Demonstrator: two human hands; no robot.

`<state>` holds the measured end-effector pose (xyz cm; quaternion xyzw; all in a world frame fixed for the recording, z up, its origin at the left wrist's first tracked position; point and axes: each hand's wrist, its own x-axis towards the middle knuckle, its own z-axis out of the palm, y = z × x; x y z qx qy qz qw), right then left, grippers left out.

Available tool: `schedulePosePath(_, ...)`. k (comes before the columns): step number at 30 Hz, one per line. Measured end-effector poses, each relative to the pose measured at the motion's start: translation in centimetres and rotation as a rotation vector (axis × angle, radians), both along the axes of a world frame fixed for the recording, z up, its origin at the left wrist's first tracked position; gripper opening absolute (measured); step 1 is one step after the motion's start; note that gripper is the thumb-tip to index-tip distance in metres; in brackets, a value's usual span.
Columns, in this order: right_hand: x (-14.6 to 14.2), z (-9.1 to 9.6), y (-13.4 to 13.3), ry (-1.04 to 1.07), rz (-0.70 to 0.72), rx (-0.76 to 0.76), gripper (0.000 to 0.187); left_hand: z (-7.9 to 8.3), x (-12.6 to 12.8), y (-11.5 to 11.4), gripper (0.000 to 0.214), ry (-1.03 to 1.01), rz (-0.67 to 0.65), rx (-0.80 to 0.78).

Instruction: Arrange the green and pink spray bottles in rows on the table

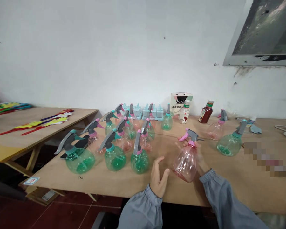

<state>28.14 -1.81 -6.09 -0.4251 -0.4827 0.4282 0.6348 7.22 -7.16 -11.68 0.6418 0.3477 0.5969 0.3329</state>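
My right hand (199,159) grips a pink clear spray bottle (186,162) near its neck; the bottle has a grey and pink trigger head and hangs tilted just above the plywood table (157,187). Open beside the bottle's lower left side is my left hand (158,179), fingers apart and close to the bottle; I cannot tell if it touches. Just left of that hand stands a green spray bottle (139,159), the nearest of a cluster of several green and pink spray bottles (114,140).
Two more spray bottles (230,141) stand at the right. At the back by the wall are a small carton (180,101), a white bottle (185,113), a dark red bottle (205,113) and blue moulds (154,111). A second table (26,133) at left holds coloured strips.
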Motion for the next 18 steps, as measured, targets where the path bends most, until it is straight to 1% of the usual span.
schedulePosePath(3, -0.15, -0.07, 0.42, -0.049, -0.001, -0.05, 0.073, 0.07, -0.02, -0.09, 0.041, 0.015, -0.005, -0.005)
schedulePosePath(5, -0.25, -0.01, 0.54, -0.051, -0.006, -0.071, 0.069, 0.1, -0.14, -0.1, 0.039, 0.032, -0.01, -0.005)
schedulePosePath(8, -0.34, 0.1, 0.56, -0.023, -0.011, -0.039, 0.07, 0.08, -0.42, -0.05, 0.038, 0.057, -0.024, -0.002)
schedulePosePath(11, -0.34, 0.04, 0.45, -0.025, -0.053, -0.003, 0.065, 0.08, -0.6, -0.01, 0.035, 0.065, -0.036, -0.018)
schedulePosePath(13, -0.33, 0.01, 0.36, -0.032, -0.067, -0.004, 0.061, 0.15, -0.61, -0.04, 0.03, 0.057, -0.021, -0.022)
schedulePosePath(16, -0.38, 0.12, 0.3, -0.034, -0.04, -0.003, 0.063, 0.33, -0.58, -0.11, 0.027, 0.037, 0.023, 0.012)
schedulePosePath(18, -0.46, 0.17, 0.26, -0.062, -0.038, 0.02, 0.062, 0.44, -0.6, -0.13, 0.026, 0.049, 0.029, 0.037)
